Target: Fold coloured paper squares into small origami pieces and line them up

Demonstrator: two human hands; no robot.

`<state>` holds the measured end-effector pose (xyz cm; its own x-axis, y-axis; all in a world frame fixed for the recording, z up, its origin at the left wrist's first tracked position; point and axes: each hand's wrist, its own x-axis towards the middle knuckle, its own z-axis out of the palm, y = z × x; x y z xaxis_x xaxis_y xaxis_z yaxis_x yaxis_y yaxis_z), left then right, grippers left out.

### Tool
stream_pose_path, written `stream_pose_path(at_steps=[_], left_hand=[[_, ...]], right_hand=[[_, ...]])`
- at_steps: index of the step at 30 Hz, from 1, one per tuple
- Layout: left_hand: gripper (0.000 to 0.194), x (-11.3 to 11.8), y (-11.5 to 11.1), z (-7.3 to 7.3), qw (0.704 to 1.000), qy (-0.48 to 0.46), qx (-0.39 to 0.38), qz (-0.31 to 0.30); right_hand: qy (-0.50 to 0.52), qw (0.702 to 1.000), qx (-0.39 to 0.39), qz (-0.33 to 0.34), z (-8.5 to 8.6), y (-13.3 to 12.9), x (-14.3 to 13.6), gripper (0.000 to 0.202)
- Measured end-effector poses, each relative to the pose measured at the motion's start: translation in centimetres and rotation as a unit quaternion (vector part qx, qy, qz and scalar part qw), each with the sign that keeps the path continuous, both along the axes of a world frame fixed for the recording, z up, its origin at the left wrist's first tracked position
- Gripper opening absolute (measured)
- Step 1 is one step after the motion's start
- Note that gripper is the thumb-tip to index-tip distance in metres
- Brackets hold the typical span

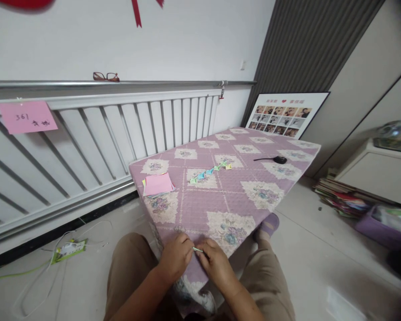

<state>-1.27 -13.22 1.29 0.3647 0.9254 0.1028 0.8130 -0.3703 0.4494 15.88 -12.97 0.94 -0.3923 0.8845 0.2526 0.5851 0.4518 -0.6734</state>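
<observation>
Both hands [177,256] [217,263], nearly closed, pinch a green strip [197,249]; a pink note [28,117] reads "361"

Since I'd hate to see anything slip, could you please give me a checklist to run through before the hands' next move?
1. Green paper pinched by left hand and right hand: ok.
2. Small folded pieces lying clear of the hands: ok.
3. Paper stack resting on the tablecloth: ok.
4. Stack edges squared: not ok, sheets stick out unevenly.
5. Green paper's creases neat: cannot tell, the hands cover much of it.
</observation>
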Motion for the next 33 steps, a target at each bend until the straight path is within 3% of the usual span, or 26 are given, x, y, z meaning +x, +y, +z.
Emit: stream_pose_path(at_steps=[4, 7, 11, 24, 33], left_hand=[[0.012, -0.3, -0.1, 0.4, 0.989, -0.126, -0.081, 0.014], [0.013, -0.4, -0.1, 0.4, 0.981, -0.142, -0.129, 0.015], [0.015, -0.5, 0.1, 0.6, 0.979, -0.132, -0.156, -0.007], [0.016, 0.0, 1.1, 0.2, 0.992, -0.029, -0.121, -0.006], [0.017, -0.2, 0.4, -0.7, 0.997, 0.038, -0.073, -0.008]], right_hand=[[0.047, 0.997, -0.059, -0.005, 0.3, -0.3, -0.1, 0.020], [0.050, 0.995, -0.091, -0.004, 0.4, -0.6, -0.1, 0.020], [0.021, 0.997, -0.076, 0.002, 0.2, -0.7, 0.1, 0.020], [-0.053, 0.998, -0.039, -0.006, -0.4, 0.7, 0.1, 0.012], [-0.167, 0.982, 0.089, -0.014, -1.5, 0.1, 0.0, 0.010]])
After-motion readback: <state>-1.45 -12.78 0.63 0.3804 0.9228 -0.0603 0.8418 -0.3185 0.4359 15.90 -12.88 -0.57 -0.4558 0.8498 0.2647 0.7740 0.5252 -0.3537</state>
